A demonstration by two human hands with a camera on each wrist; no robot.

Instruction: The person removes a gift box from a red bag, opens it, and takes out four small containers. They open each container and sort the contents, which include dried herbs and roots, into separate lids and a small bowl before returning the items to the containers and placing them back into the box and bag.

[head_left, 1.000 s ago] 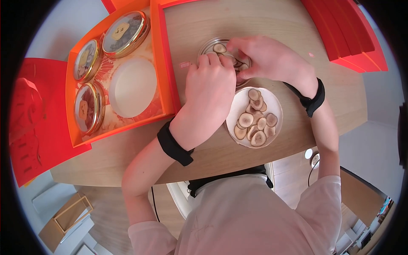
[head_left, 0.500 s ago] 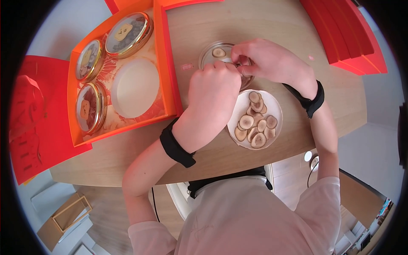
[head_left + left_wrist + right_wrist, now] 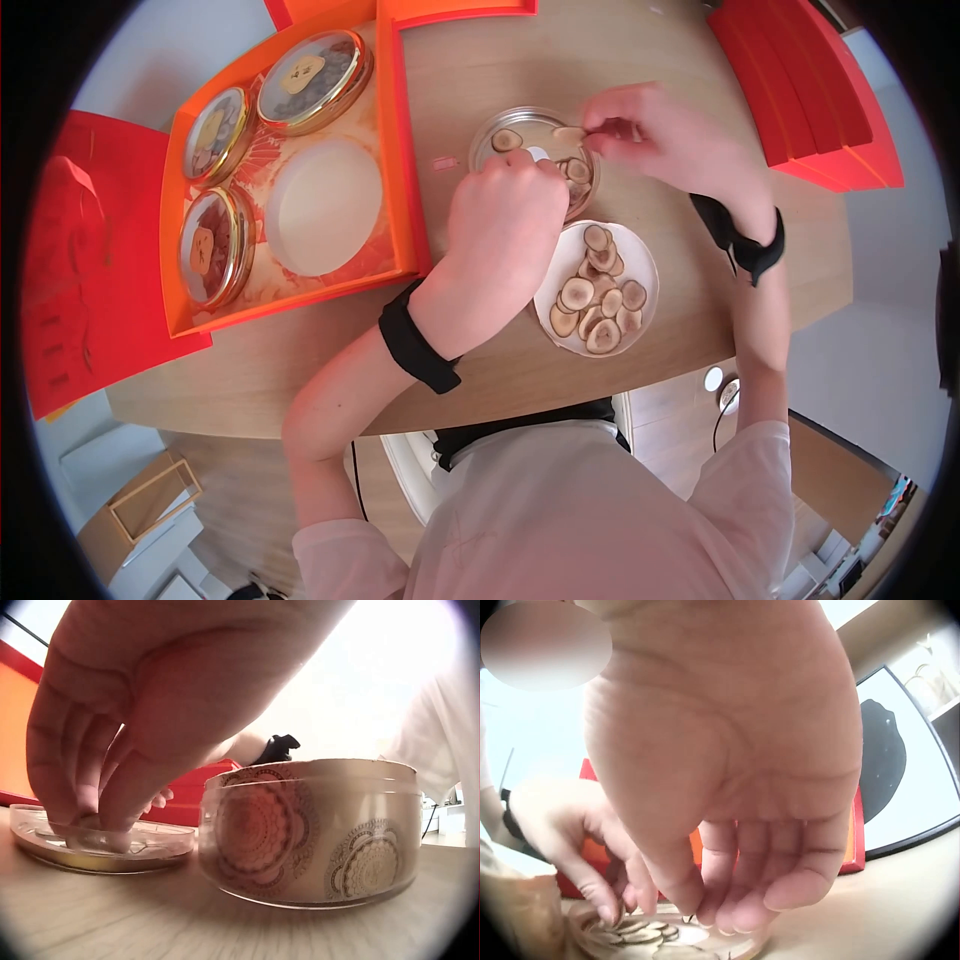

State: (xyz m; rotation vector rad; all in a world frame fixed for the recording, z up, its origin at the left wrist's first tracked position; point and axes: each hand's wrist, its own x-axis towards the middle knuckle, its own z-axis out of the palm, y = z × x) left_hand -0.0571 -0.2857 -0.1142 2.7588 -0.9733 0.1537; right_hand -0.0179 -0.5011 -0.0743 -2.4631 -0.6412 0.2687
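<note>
Brown-edged round slices lie in a shallow clear dish [image 3: 484, 140], several grouped at its right side and one [image 3: 506, 140] at its upper left. My left hand [image 3: 505, 235] reaches in from the near side; in the left wrist view its thumb and fingers [image 3: 90, 772] pinch what seems a slice, low in the dish [image 3: 169, 838]. Over the far right rim, my right hand [image 3: 675, 145] pinches one slice [image 3: 568, 132] between thumb and finger. Nearer the body stands a round tub [image 3: 551, 246] topped with slices [image 3: 604, 336]; its patterned side [image 3: 307, 840] fills the left wrist view's right half.
An orange box [image 3: 300, 310] at the left holds several lidded jars [image 3: 313, 80] and a round pale recess [image 3: 325, 207]. Red boxes [image 3: 815, 90] stand at the far right. A red bag [image 3: 100, 260] lies beyond the orange box. The table's near edge curves in front of the body.
My right hand has drawn back to the right and lifted from the dish with a slice, uncovering the slices there. My left hand stays over the dish's near side. The head view has shifted slightly.
</note>
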